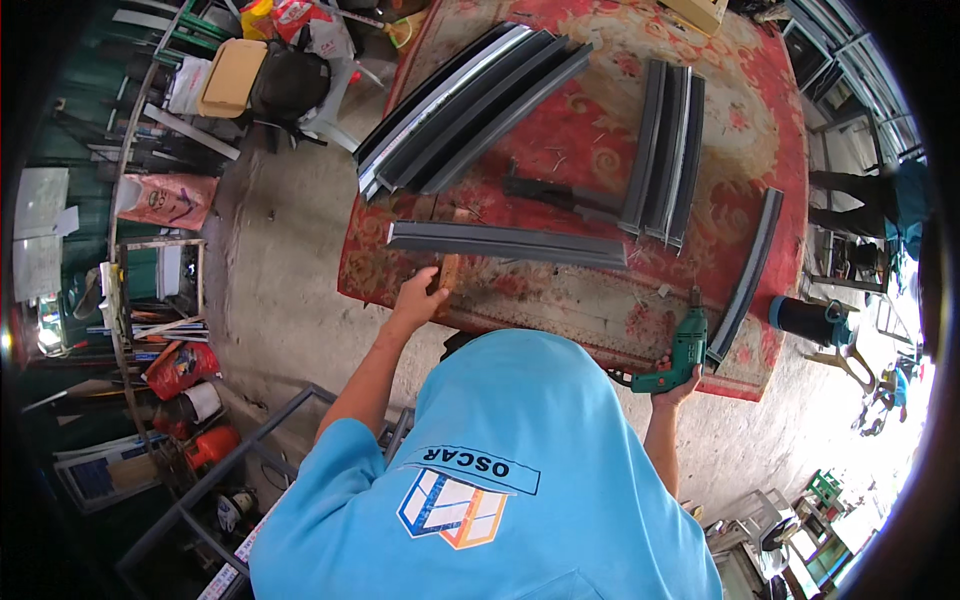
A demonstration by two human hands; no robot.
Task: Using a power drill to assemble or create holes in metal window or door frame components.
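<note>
My left hand (418,299) is at the near left edge of a table, thumb and forefinger closed on a short piece of wood (450,273). That wood meets a dark grey metal profile (510,243) lying crosswise on the table, and its far end is hidden. Over the near right edge, my right hand (678,387) grips a green power drill (688,345), whose bit points away from me. A curved dark profile (748,275) lies just right of the drill, close to it.
Red patterned carpet covers the table (560,310). Bundled dark profiles (475,110) lie at far left, and shorter ones (664,150) at far right. Between them is a dark elongated tool (560,193). A dark cylindrical bottle (805,319) is by the right edge. Metal framing (240,450) stands behind my left.
</note>
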